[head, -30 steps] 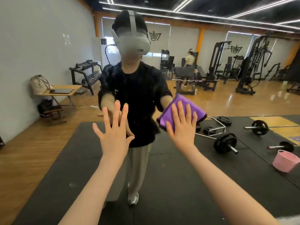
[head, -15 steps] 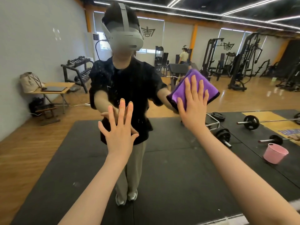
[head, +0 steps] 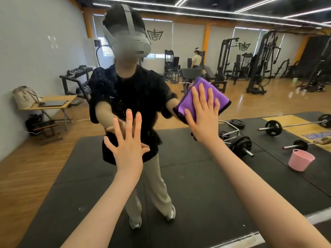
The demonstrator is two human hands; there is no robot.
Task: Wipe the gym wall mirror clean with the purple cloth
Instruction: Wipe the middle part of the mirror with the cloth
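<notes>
Straight fingers (head: 207,97) on folded purple cloth (head: 189,102)

My left hand (head: 129,150) and right hand (head: 204,116) are bare, both forearms unsleeved. Beyond them my reflection wears a grey headset (head: 129,39) with a top strap, black short-sleeved shirt (head: 130,97), beige trousers (head: 157,187), pale trainers (head: 171,213).

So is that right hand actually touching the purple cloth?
Touching. The head view shows the right hand laid flat with straight fingers on the purple cloth, pressing it against the mirror; no gap shows between them.
</notes>
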